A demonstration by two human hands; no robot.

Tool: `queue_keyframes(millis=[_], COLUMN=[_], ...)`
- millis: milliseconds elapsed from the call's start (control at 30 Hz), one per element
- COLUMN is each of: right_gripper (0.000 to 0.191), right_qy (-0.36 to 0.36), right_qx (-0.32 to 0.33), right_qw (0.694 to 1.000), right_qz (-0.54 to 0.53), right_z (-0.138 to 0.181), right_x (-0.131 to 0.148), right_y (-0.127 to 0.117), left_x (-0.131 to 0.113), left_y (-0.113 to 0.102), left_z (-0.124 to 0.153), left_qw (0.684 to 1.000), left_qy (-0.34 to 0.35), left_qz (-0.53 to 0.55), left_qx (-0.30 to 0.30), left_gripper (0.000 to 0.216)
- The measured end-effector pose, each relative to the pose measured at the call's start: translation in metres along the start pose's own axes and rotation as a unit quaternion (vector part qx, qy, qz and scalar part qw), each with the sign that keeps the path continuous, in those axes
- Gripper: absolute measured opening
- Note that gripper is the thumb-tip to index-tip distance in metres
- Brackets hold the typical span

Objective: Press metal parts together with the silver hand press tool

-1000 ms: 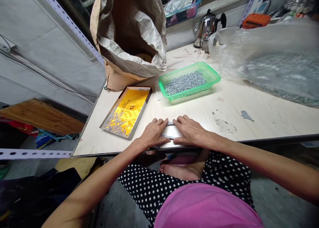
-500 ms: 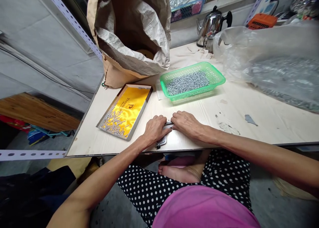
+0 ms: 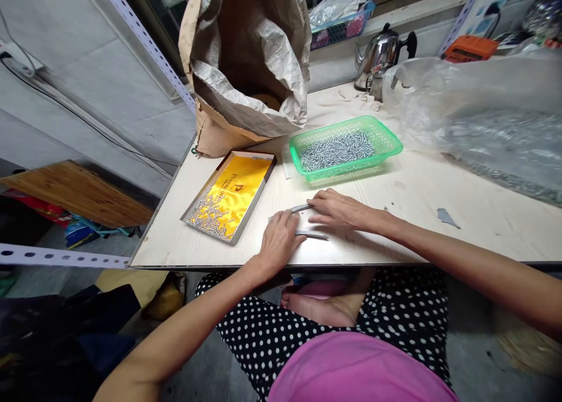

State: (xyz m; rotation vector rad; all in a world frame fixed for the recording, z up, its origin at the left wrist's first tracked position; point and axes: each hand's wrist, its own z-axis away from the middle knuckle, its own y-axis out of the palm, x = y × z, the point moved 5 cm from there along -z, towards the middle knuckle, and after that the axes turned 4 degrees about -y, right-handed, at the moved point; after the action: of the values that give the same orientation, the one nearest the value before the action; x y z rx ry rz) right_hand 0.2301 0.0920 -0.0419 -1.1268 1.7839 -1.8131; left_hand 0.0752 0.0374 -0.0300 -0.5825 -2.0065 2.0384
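My left hand (image 3: 281, 238) is closed over the middle of a grey metal piece low on the table. Two thin bars show beside it: an upper bar (image 3: 301, 208) and a lower bar (image 3: 312, 234), spread apart. Whether they join under the hand is hidden. My right hand (image 3: 336, 209) lies to the right, its fingers stretched out and thumb apart, fingertips at the end of the upper bar. To the left is a shallow box (image 3: 248, 220) lined with yellow cloth, with small metal pins (image 3: 208, 217) in its near end. A green basket (image 3: 346, 171) behind the hands contains many similar pins.
A large open paper sack (image 3: 219, 130) stands at the back left. Behind the basket is a steel kettle (image 3: 381, 54). A clear plastic bag (image 3: 496, 115) of metal pieces covers the right back. A grey patch (image 3: 446, 217) marks the tabletop (image 3: 496, 226).
My hands were close together over the metal piece; now its two bars stand apart and the right hand's thumb has moved away from them. The whole view has shifted slightly.
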Motion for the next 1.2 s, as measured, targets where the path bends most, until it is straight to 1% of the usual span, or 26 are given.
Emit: queue_keyframes(millis=[67, 167, 300, 367, 400, 433, 500, 567, 633, 700, 767, 833, 900, 933, 967, 1033, 1100, 1167, 1200], right_gripper=[0.029, 0.019, 0.018, 0.018, 0.018, 0.018, 0.015, 0.011, 0.007, 0.006, 0.008, 0.009, 0.009, 0.010, 0.010, 0.010, 0.006, 0.006, 0.007], right_qy=[0.013, 0.046, 0.087, 0.095, 0.079, 0.047, -0.054, -0.147, -0.198, -0.222, -0.251, -0.290, -0.323, -0.330, -0.331, -0.318, -0.286, -0.240, -0.214], right_qx=[-0.011, -0.024, -0.024, -0.020, -0.018, -0.012, 0.011, 0.047, 0.077, 0.099, 0.113, 0.111, 0.099, 0.092, 0.084, 0.059, 0.003, -0.084, -0.131], right_qw=[1.000, 0.998, 0.993, 0.989, 0.990, 0.992, 0.994, 0.986, 0.975, 0.967, 0.957, 0.944, 0.935, 0.934, 0.936, 0.945, 0.958, 0.965, 0.964], right_qz=[0.010, 0.044, 0.081, 0.108, 0.115, 0.113, 0.090, 0.069, 0.065, 0.075, 0.093, 0.108, 0.108, 0.100, 0.085, 0.036, -0.024, -0.072, -0.085], right_z=[-0.001, -0.008, -0.026, -0.034, -0.038, -0.042, -0.049, -0.055, -0.061, -0.066, -0.068, -0.067, -0.066, -0.065, -0.066, -0.067, -0.069, -0.070, -0.069], right_x=[-0.006, -0.016, -0.022, -0.012, -0.002, 0.012, 0.045, 0.075, 0.093, 0.101, 0.105, 0.108, 0.111, 0.112, 0.113, 0.112, 0.108, 0.099, 0.091], right_y=[0.002, 0.003, -0.003, -0.007, -0.009, -0.009, -0.007, 0.000, 0.006, 0.011, 0.015, 0.017, 0.019, 0.021, 0.022, 0.020, 0.008, -0.016, -0.032], left_x=[-0.014, -0.033, -0.045, -0.047, -0.047, -0.047, -0.047, -0.045, -0.044, -0.046, -0.053, -0.065, -0.076, -0.079, -0.077, -0.064, -0.039, -0.005, 0.013], left_y=[0.009, 0.023, 0.029, 0.027, 0.027, 0.027, 0.030, 0.037, 0.043, 0.042, 0.036, 0.025, 0.010, 0.001, -0.008, -0.027, -0.046, -0.062, -0.066], left_z=[0.013, 0.024, 0.024, 0.023, 0.022, 0.022, 0.022, 0.021, 0.022, 0.026, 0.035, 0.051, 0.070, 0.080, 0.088, 0.098, 0.101, 0.098, 0.094], left_qw=[0.999, 0.996, 0.993, 0.992, 0.991, 0.990, 0.990, 0.991, 0.992, 0.991, 0.989, 0.981, 0.963, 0.954, 0.948, 0.945, 0.949, 0.956, 0.960], left_qy=[0.028, 0.043, 0.031, 0.033, 0.037, 0.042, 0.043, 0.028, 0.015, 0.021, 0.052, 0.127, 0.214, 0.243, 0.255, 0.233, 0.175, 0.092, 0.047], left_qz=[0.029, 0.071, 0.106, 0.116, 0.120, 0.124, 0.128, 0.128, 0.128, 0.129, 0.128, 0.134, 0.145, 0.149, 0.153, 0.156, 0.154, 0.137, 0.121], left_qx=[-0.025, -0.028, -0.031, -0.039, -0.043, -0.046, -0.041, -0.023, -0.015, -0.027, -0.043, -0.054, -0.078, -0.095, -0.117, -0.168, -0.214, -0.244, -0.248], left_gripper=[0.041, 0.039, 0.034, 0.035, 0.037, 0.039, 0.040, 0.036, 0.034, 0.035, 0.030, 0.024, 0.020, 0.019, 0.018, 0.016, 0.015, 0.014, 0.015])
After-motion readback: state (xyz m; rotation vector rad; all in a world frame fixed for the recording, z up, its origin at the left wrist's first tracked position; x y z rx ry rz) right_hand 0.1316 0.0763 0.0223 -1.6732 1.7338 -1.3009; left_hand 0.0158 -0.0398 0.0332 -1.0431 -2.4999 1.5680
